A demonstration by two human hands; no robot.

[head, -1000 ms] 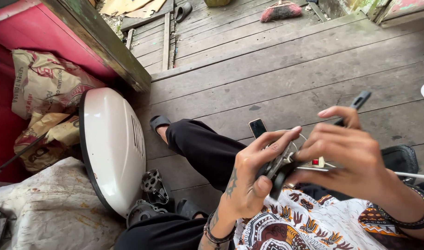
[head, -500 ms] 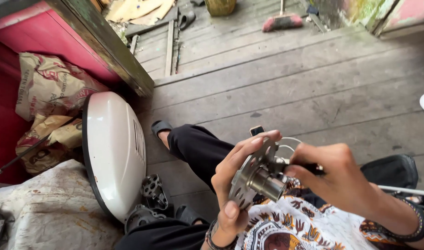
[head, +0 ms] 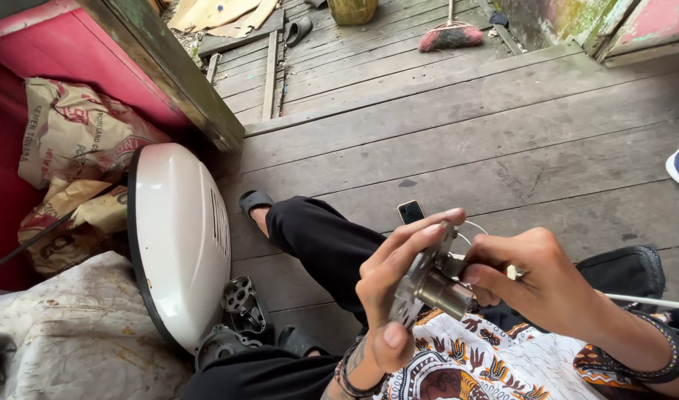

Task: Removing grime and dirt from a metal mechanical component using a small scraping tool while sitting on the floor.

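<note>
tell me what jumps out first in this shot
Low in the middle, the left hand and right hand grip a small metal motor part over the lap. To the left, a white rounded housing stands on edge on the wooden plank floor, with paper sacks behind it.

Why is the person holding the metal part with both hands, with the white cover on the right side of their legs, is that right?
Not quite. Both hands, left hand and right hand, do hold the metal part, but the head view shows the white cover on the left of the legs.

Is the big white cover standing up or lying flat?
Standing up: the white cover rests on its edge on the wooden floor, beside sacks.
</note>
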